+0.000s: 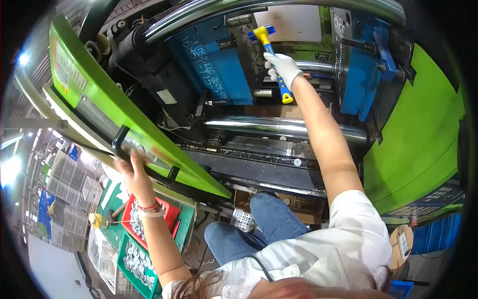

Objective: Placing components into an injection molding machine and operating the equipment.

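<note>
My right hand (283, 69), in a white glove, is wrapped round the handle of a blue-and-yellow mallet (262, 34). I hold the mallet inside the open machine, in the gap between two blue mould halves; its head points up and away from me. The left mould half (211, 65) bears white handwriting, and the right mould half (354, 74) stands across the gap. My left hand (132, 173), bare with a red bracelet at the wrist, is closed on the black door handle (120, 139) of the green machine door (124, 117). Part of that grip is blurred.
Shiny tie bars (284, 126) cross the machine below and above the mould. Lower left, a red tray (173, 212) and a green tray (121, 259) hold many small grey parts. Wire-grid crates (69, 172) stand beyond. A green panel (413, 134) bounds the right side.
</note>
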`<action>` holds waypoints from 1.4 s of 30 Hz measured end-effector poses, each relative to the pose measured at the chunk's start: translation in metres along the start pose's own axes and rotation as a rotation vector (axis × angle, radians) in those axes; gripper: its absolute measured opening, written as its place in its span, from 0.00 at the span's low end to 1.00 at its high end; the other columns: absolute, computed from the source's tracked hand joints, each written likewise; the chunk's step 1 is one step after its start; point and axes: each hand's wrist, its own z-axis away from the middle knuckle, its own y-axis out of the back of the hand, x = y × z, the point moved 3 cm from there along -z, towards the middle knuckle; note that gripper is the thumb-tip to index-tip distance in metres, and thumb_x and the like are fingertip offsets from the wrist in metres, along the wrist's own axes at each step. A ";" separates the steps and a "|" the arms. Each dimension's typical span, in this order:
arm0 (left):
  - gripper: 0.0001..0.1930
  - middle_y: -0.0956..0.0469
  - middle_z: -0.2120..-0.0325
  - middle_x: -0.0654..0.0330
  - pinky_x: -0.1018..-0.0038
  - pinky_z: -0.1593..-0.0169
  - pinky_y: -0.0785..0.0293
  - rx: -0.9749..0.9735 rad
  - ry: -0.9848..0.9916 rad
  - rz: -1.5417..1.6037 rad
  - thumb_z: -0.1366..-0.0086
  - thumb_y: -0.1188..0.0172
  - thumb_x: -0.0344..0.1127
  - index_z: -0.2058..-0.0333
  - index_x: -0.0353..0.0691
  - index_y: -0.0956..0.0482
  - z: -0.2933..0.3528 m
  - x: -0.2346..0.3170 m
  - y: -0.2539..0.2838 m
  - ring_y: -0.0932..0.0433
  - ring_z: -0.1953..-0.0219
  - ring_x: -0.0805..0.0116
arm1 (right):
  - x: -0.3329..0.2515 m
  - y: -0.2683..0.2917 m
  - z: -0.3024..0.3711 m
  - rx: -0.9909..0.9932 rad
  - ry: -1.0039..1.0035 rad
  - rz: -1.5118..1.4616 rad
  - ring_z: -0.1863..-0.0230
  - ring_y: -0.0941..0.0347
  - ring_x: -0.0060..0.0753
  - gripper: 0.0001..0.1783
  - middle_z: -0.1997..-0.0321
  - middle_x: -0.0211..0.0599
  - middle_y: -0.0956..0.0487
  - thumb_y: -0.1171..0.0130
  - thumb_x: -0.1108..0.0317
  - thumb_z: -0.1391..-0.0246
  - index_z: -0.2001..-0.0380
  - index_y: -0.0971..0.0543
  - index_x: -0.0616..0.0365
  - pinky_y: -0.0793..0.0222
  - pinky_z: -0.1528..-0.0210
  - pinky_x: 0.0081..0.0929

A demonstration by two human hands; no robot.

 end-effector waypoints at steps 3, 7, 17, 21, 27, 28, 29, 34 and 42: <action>0.05 0.36 0.86 0.69 0.84 0.82 0.42 0.137 0.191 0.139 0.34 0.48 0.33 0.65 0.38 0.31 0.020 -0.029 -0.003 0.38 0.87 0.81 | -0.001 -0.021 -0.002 0.215 0.105 -0.115 0.88 0.37 0.21 0.12 0.81 0.28 0.32 0.46 0.59 0.43 0.71 0.32 0.56 0.38 0.87 0.23; 0.05 0.38 0.87 0.70 0.85 0.85 0.46 0.234 0.202 0.163 0.34 0.48 0.32 0.68 0.39 0.32 0.025 -0.025 -0.014 0.42 0.89 0.84 | -0.012 -0.011 -0.024 0.570 0.367 -0.547 0.90 0.39 0.25 0.13 0.82 0.30 0.38 0.49 0.61 0.43 0.71 0.39 0.57 0.29 0.85 0.30; 0.05 0.38 0.87 0.70 0.84 0.85 0.46 0.217 0.181 0.146 0.34 0.49 0.32 0.68 0.40 0.32 0.021 -0.029 -0.006 0.43 0.89 0.83 | -0.005 -0.032 -0.042 -0.017 -0.007 0.001 0.88 0.37 0.24 0.09 0.85 0.27 0.34 0.47 0.65 0.46 0.76 0.33 0.53 0.39 0.87 0.25; 0.05 0.38 0.87 0.70 0.84 0.85 0.45 0.212 0.193 0.175 0.34 0.49 0.32 0.68 0.40 0.33 0.022 -0.033 -0.016 0.42 0.89 0.83 | -0.009 0.001 -0.052 0.617 0.253 -0.297 0.93 0.40 0.26 0.10 0.89 0.29 0.37 0.52 0.67 0.46 0.79 0.36 0.56 0.38 0.91 0.29; 0.05 0.38 0.87 0.71 0.85 0.84 0.47 0.218 0.189 0.156 0.34 0.49 0.34 0.67 0.40 0.32 0.021 -0.038 -0.014 0.43 0.88 0.84 | 0.003 -0.034 -0.042 -0.053 -0.062 0.199 0.88 0.36 0.25 0.09 0.85 0.30 0.35 0.45 0.69 0.51 0.76 0.35 0.55 0.40 0.86 0.26; 0.05 0.38 0.87 0.70 0.85 0.84 0.44 0.229 0.186 0.144 0.34 0.49 0.33 0.68 0.39 0.32 0.024 -0.036 -0.009 0.41 0.88 0.83 | -0.012 -0.015 -0.045 -0.260 -0.120 0.259 0.88 0.37 0.24 0.09 0.84 0.30 0.35 0.44 0.69 0.51 0.76 0.35 0.54 0.40 0.87 0.25; 0.05 0.38 0.87 0.70 0.84 0.84 0.45 0.219 0.181 0.160 0.34 0.48 0.33 0.68 0.39 0.32 0.024 -0.033 -0.009 0.42 0.88 0.83 | -0.017 0.001 -0.049 -0.157 -0.109 0.133 0.88 0.38 0.21 0.10 0.85 0.29 0.35 0.43 0.67 0.50 0.77 0.34 0.54 0.40 0.87 0.24; 0.05 0.38 0.87 0.70 0.84 0.85 0.47 0.202 0.155 0.170 0.34 0.49 0.32 0.68 0.39 0.32 0.021 -0.032 -0.014 0.42 0.88 0.84 | -0.030 0.010 -0.043 0.707 0.221 -0.225 0.91 0.36 0.28 0.06 0.84 0.33 0.34 0.51 0.72 0.48 0.70 0.37 0.58 0.32 0.90 0.26; 0.02 0.38 0.87 0.69 0.84 0.84 0.45 0.193 0.163 0.193 0.34 0.52 0.29 0.67 0.39 0.33 0.023 -0.040 -0.010 0.42 0.88 0.83 | 0.010 -0.015 -0.066 0.212 -0.005 0.015 0.89 0.29 0.40 0.06 0.87 0.37 0.31 0.49 0.72 0.50 0.69 0.33 0.60 0.30 0.86 0.38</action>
